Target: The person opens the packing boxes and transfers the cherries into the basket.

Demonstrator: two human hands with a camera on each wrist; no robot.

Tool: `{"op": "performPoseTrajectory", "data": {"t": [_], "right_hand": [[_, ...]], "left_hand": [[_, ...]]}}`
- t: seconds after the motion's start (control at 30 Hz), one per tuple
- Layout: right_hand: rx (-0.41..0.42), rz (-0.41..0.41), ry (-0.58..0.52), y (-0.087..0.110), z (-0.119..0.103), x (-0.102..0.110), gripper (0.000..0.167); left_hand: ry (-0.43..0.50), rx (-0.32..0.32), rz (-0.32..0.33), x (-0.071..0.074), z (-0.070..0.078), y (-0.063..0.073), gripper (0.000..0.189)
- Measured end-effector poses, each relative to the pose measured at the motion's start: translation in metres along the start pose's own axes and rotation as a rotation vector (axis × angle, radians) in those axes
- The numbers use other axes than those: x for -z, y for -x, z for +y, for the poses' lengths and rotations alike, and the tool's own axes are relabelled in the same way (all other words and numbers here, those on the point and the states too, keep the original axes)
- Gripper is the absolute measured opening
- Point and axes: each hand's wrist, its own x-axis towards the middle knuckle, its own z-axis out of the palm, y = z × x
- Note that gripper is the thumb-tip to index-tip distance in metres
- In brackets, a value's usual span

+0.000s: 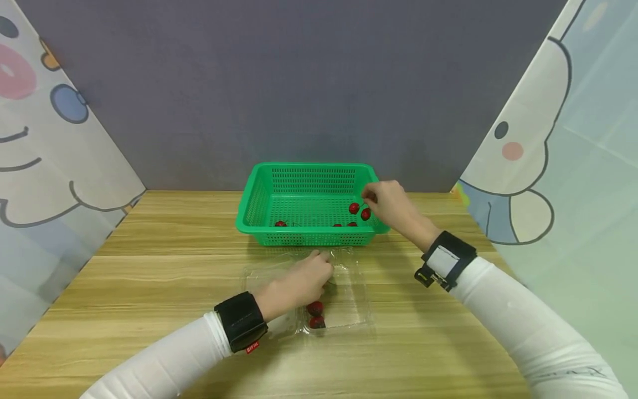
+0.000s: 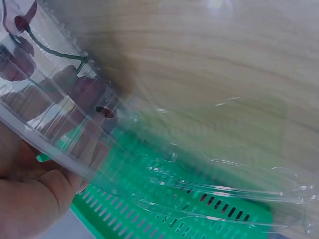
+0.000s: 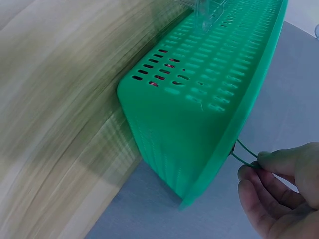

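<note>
My right hand (image 1: 386, 200) pinches the thin green stems (image 3: 244, 158) of a pair of red cherries (image 1: 354, 208) between thumb and fingertips. The pair hangs over the right end of a green plastic basket (image 1: 311, 228). My left hand (image 1: 311, 274) reaches into an opened clear plastic box (image 1: 349, 310) in front of the basket, its fingers bent down among the cherries (image 1: 315, 308) there. Through the clear wall in the left wrist view, its fingertips overlap a dark red cherry (image 2: 87, 92); I cannot tell if they grip it.
A few cherries (image 1: 281, 224) lie on the basket floor near its front wall. The box's other clear half (image 1: 259, 271) lies to the left on the wooden table (image 1: 164, 260). A grey panel (image 1: 299, 83) stands behind, with cartoon-printed sheets on both sides.
</note>
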Motion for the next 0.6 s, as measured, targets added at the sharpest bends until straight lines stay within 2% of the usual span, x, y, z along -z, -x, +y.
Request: {"op": "performPoseTrajectory", "data": {"t": [0.2, 0.6], "right_hand": [[0.016, 0.026, 0.005, 0.0006, 0.0033, -0.0012, 0.010], [-0.014, -0.003, 0.042, 0.0052, 0.0015, 0.0013, 0.011]], "left_hand": [[-0.009, -0.026, 0.037, -0.0023, 0.0002, 0.0010, 0.013], [-0.011, -0.029, 0.052, -0.0023, 0.0014, 0.0010, 0.015]]}}
